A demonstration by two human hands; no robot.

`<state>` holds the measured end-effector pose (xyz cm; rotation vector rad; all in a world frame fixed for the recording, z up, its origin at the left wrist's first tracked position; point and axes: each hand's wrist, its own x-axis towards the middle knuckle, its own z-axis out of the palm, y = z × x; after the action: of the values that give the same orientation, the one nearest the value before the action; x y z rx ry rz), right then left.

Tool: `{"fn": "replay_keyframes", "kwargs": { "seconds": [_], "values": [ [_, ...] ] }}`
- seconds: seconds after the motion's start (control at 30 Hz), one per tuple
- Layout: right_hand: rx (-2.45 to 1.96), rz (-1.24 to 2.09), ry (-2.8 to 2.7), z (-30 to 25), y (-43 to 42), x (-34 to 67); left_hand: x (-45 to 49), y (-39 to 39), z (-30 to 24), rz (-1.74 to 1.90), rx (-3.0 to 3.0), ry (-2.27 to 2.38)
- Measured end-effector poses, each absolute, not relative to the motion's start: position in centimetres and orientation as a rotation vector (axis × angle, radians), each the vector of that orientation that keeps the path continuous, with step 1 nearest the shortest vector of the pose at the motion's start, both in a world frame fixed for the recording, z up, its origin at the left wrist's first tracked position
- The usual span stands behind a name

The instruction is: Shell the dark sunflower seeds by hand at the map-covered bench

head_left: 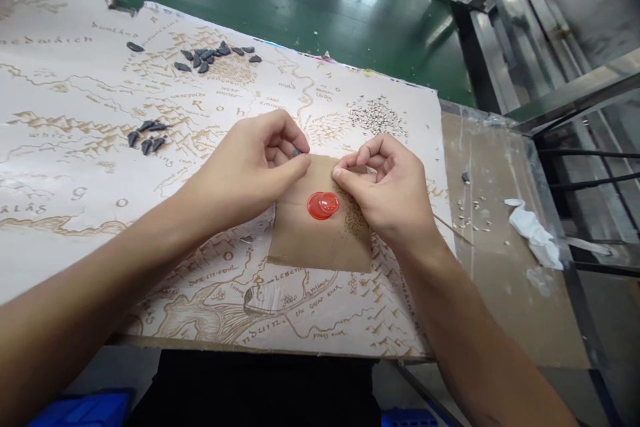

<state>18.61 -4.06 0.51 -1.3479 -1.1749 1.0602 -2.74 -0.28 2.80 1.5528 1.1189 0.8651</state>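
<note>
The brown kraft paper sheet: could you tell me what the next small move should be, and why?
Probably press the small dark grey piece in the left hand onto the brown kraft paper sheet: it sits at the top edge, and the right hand holds the paper steady.

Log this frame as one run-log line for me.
Left hand: pinches small dark piece | Right hand: touches kraft paper sheet | On sheet: red disc | Below: printed map sheet

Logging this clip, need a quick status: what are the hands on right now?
Left hand pinching small dark piece. Right hand on edge of brown paper sheet. Red disc on sheet, between hands.
</note>
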Motion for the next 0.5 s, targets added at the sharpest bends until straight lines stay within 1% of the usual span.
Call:
{"fn": "replay_keyframes", "kwargs": {
  "seconds": [0.27,0.5],
  "values": [
    [-1.335,1.077,-1.167,0.63,-3.95,18.58,-2.59,-0.29,2.62,0.891,1.535,1.111],
    [-1.273,1.240,-0.951,1.29,-3.84,19.12,-3.07,-0.17,1.90,0.865,1.641,1.109]
  ]
}}
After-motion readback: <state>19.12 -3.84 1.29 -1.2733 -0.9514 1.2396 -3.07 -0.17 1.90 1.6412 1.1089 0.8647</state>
